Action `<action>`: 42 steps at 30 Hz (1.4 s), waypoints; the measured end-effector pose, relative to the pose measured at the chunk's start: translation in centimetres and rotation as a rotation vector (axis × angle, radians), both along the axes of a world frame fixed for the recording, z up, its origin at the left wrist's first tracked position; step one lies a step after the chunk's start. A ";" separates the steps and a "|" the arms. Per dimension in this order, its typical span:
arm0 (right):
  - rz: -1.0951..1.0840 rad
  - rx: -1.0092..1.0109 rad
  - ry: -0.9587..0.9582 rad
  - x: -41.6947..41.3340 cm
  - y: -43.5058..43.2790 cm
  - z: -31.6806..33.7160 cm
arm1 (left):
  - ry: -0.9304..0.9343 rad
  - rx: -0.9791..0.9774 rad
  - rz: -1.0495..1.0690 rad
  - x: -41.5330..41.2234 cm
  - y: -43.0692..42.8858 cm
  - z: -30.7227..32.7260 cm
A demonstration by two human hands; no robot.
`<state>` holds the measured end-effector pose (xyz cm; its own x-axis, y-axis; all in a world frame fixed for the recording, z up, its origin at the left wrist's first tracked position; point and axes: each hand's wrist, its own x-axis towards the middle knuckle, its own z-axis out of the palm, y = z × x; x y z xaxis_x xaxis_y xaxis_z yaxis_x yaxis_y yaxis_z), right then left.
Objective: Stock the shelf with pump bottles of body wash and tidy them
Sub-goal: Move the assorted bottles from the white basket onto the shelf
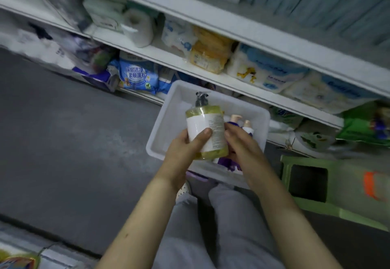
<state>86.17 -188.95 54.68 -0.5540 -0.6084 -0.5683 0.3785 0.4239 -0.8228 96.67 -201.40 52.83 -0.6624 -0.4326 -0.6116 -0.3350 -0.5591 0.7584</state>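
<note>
Here, two hands grip one yellow pump bottle (205, 125) above one white bin (168, 121): left hand (181, 152) at 7 o'clock, right hand (242, 144) at 4. Two purple bottles (247, 129) lie in the bin at 3 o'clock.

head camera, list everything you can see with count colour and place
pump bottle: one, yellow-green, white label, dark pump, held above the tub
tub: one, white, on the floor by the shelves
spare bottles: at least two, purple with cream pumps, lying in the tub
shelves: several tiers, white, across the top
paper roll: one, white, middle shelf
yellow pack: one, middle shelf
blue bag: one, lowest shelf
stool: one, green, floor at right
left hand: grips the pump bottle, thumb on the label
right hand: holds its other side
</note>
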 end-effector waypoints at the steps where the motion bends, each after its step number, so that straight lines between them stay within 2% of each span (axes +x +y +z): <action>1: -0.017 -0.038 0.028 0.3 0.5 1.7 | 0.022 -0.031 0.004 0.0 0.5 1.7; 9: -0.275 -0.249 0.167 -0.6 5.1 12.0 | 0.279 -0.164 -0.017 -2.5 5.0 12.4; 16: -0.533 -0.452 0.106 -5.0 12.9 16.2 | 0.448 -0.225 -0.273 -8.7 11.0 18.3; 18: -0.572 -0.485 0.089 -6.4 15.5 16.7 | 0.462 -0.233 -0.281 -10.6 13.8 19.3; 24: -0.477 -0.593 0.009 -10.3 25.0 19.0 | 0.493 -0.277 -0.186 -15.2 24.0 21.7; 31: -0.538 -0.620 0.005 -15.7 33.7 21.2 | 0.487 -0.369 -0.230 -19.8 32.1 23.5; 37: -0.418 -0.611 0.035 -17.4 35.9 23.4 | 0.456 -0.411 -0.260 -21.8 34.3 25.4; 42: -0.440 -0.655 0.115 -17.7 35.4 24.9 | 0.546 -0.439 -0.245 -22.5 33.3 26.4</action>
